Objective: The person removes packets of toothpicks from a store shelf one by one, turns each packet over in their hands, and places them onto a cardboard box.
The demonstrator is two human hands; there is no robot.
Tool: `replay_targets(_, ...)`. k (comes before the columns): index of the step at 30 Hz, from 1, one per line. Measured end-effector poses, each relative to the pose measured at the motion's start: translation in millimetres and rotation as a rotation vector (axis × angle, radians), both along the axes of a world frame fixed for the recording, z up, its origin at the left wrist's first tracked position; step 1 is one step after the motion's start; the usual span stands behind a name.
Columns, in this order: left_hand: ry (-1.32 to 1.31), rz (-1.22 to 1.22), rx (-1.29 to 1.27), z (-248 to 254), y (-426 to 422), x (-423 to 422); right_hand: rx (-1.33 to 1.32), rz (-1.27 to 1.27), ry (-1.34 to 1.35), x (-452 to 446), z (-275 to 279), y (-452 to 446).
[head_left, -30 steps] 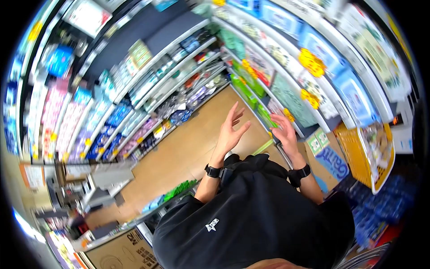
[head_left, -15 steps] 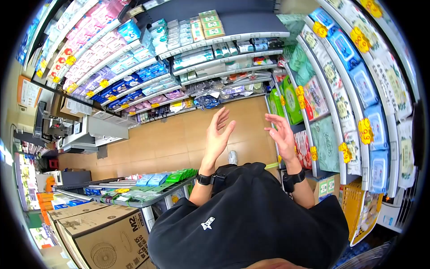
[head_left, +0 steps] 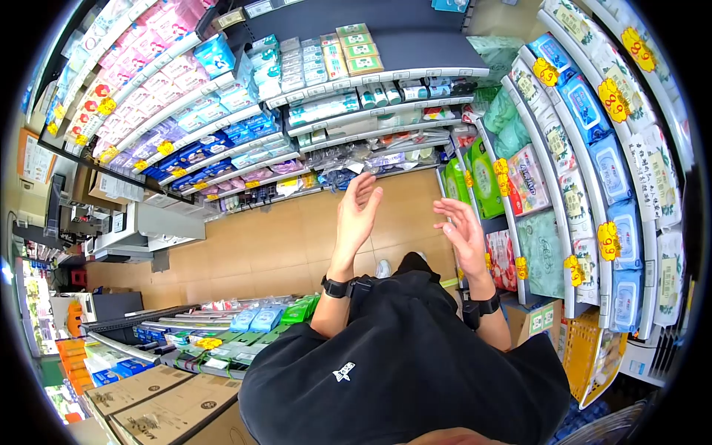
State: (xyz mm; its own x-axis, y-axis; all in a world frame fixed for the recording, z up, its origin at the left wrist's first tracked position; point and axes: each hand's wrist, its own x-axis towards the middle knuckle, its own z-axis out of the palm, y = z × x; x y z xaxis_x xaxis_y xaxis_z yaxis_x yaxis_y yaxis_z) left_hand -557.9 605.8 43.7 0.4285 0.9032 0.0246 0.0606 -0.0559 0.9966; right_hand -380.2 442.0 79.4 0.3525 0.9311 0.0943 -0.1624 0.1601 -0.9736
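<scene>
Raised over the tiled floor point(head_left: 297, 230), my left hand point(head_left: 358, 211) is open, its fingers apart from the thumb and nothing in it. My right hand point(head_left: 463, 231) is also open and holds nothing, with its fingers loosely spread. It is the nearer one to the right-hand shelves, where green packs point(head_left: 486, 178) and red-and-white packs point(head_left: 500, 259) stand. Neither hand touches any goods. Both wrists wear black bands.
Shelves of small boxes point(head_left: 358, 50) and pink packs point(head_left: 148, 52) run ahead and left. Blue wipe packs point(head_left: 614, 170) line the right shelves, above a yellow basket point(head_left: 586, 356). Lower left are a low shelf with green packs point(head_left: 300, 309) and large cartons point(head_left: 178, 408).
The view has swung round and levelled, so the shelves ahead now lie across the top. Both hands stay raised and open, with slightly shifted fingers.
</scene>
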Motion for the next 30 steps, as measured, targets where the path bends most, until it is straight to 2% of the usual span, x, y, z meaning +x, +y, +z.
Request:
replay_targets(7,-0.006,0.006,-0.013,3.8,39.4,4.8,-0.018,-0.016,0.0,22.9,-12.6,42.5)
replay_targets(9,0.103,0.061,0.053,7.5,53.9,7.2,-0.007,-0.026,-0.014,32.8,-17.8,60.7)
replay_targets(17,0.116,0.139,0.081,3.9,135.6,33.8,0.024,0.051,0.022,82.2,-17.5,158.8)
replay_targets(21,0.11,0.153,0.087,2.2,186.6,60.0,0.019,0.055,-0.051,108.2,-11.8,218.1)
replay_targets(24,0.116,0.144,0.111,-4.9,226.8,87.2,0.041,0.081,0.045,132.4,-18.5,259.1)
replay_targets(30,0.259,0.215,0.097,-17.3,296.4,141.0,-0.028,0.098,0.053,176.4,-38.9,334.1)
